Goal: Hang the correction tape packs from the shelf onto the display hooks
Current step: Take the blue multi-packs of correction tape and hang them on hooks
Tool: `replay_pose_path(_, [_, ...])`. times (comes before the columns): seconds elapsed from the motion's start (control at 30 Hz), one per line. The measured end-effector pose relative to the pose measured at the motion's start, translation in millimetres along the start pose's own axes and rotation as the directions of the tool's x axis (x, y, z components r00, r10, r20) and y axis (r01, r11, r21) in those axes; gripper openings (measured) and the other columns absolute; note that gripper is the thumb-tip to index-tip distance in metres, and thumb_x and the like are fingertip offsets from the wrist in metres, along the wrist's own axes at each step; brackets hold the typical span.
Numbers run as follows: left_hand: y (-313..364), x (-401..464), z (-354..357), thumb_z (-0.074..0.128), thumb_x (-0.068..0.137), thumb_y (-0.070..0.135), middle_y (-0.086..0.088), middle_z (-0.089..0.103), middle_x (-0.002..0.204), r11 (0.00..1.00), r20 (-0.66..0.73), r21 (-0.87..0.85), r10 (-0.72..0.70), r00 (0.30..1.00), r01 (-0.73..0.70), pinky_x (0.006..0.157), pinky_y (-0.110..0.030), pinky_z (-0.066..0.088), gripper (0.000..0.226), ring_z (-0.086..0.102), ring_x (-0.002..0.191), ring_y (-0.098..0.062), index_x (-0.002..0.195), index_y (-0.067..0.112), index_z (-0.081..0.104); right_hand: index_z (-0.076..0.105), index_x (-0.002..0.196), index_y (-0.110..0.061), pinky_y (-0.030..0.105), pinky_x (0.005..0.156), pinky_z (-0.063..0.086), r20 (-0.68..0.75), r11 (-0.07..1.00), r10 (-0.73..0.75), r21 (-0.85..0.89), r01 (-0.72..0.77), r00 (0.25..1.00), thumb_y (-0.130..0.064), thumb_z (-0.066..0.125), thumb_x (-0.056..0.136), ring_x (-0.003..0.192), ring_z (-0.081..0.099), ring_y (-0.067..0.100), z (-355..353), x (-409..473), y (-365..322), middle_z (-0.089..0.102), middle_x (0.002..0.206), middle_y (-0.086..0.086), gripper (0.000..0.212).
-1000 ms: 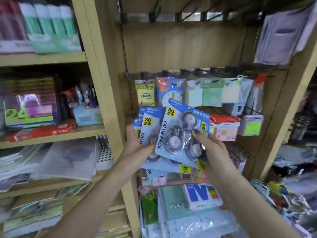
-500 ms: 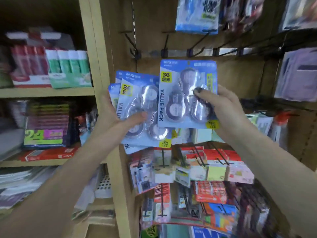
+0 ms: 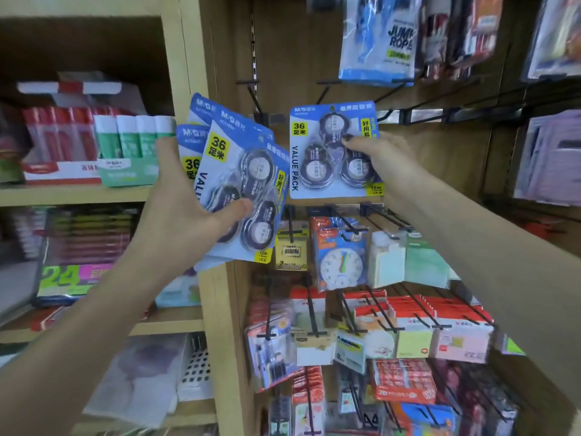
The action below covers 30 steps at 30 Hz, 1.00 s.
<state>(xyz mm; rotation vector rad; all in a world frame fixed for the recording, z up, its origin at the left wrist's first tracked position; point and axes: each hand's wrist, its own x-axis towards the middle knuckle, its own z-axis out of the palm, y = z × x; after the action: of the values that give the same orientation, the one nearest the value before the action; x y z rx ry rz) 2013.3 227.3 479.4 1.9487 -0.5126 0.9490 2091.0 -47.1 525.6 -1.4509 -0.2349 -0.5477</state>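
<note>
Correction tape packs are split between both hands in front of the wooden display. One single pack (image 3: pixel 333 151), upright with its blue card facing the camera, is held by the right hand (image 3: pixel 388 162): the thumb (image 3: pixel 353 142) presses on the front over the blister, and the other fingers are hidden behind the card's right edge. Its top edge sits level with the black display hooks (image 3: pixel 393 113) on the metal rail, but whether a hook passes through its hang hole cannot be told. The left hand (image 3: pixel 182 212) grips a fanned stack of packs (image 3: pixel 242 184), tilted to the right, thumb across the front lower blister and fingers curled behind the left edge.
</note>
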Motion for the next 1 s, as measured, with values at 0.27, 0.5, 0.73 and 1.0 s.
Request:
replay_pose_path(0.27, [3.1,4.6,-16.2,0.086,0.078,0.024,0.022,0.065,0.112,0.995,-0.036,0.075,0.072,0.997,-0.069,0.085,-0.042,0.056,0.072,0.067,0.098,0.002,0.126,0.025,0.032,0.074,0.118,-0.011,0.053,0.09,0.063,-0.016,0.999,0.035,0.006,-0.035,0.999,-0.02,0.085,0.079,0.093,0.079,0.027,6.3,11.6,5.5,0.082,0.103,0.007,0.042])
replay_pose_path(0.5, [5.8,7.7,-12.3,0.085,0.08,0.021,0.026,0.064,0.112,0.995,-0.027,-0.016,0.094,0.995,-0.094,0.083,-0.02,0.05,0.072,0.065,0.101,0.011,0.129,0.02,0.033,0.076,0.108,-0.01,0.037,0.075,0.065,0.024,1.0,0.002,-0.029,-0.001,1.0,-0.01,0.078,0.086,0.079,0.078,0.021,16.6,10.1,10.4,0.081,0.092,0.006,0.022])
replay_pose_path(0.73, [1.4,24.1,10.4,0.086,0.078,0.025,0.027,0.064,0.107,0.997,0.051,-0.062,0.057,0.997,-0.054,0.079,-0.014,0.047,0.071,0.063,0.096,0.015,0.125,0.022,0.034,0.075,0.114,-0.007,0.045,0.089,0.064,-0.011,1.0,-0.003,0.004,0.003,1.0,-0.014,0.078,0.083,0.092,0.079,0.028,20.5,6.3,19.2,0.082,0.102,0.01,0.032])
replay_pose_path(1.0, [0.1,29.1,16.3,0.086,0.077,0.03,0.031,0.064,0.098,0.999,0.082,-0.021,0.032,0.996,-0.031,0.073,-0.021,0.049,0.07,0.064,0.088,0.015,0.123,0.027,0.032,0.076,0.096,-0.017,0.054,0.095,0.06,-0.051,0.999,-0.046,0.002,0.046,0.998,-0.014,0.079,0.083,0.093,0.079,0.03,20.0,-2.6,16.7,0.082,0.098,0.01,0.014])
